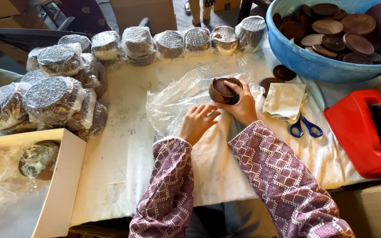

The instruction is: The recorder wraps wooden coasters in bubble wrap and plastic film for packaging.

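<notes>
My right hand point(243, 105) grips a small stack of dark brown round clay lids or bowls point(224, 91), tilted on its side over a sheet of clear bubble wrap point(186, 94) spread on the white cloth. Resting flat on the wrap just left of the stack is my left hand point(197, 121), fingers together and pointing toward it. Both sleeves are purple with a white pattern.
Many bubble-wrapped bundles point(54, 99) pile at the left and line the far edge point(170, 43). A blue tub point(305, 59) of brown discs sits at the upper right. Blue scissors point(304, 128), a folded cloth point(284, 100), a red tape dispenser point(362, 132) and an open box point(62, 176) lie around.
</notes>
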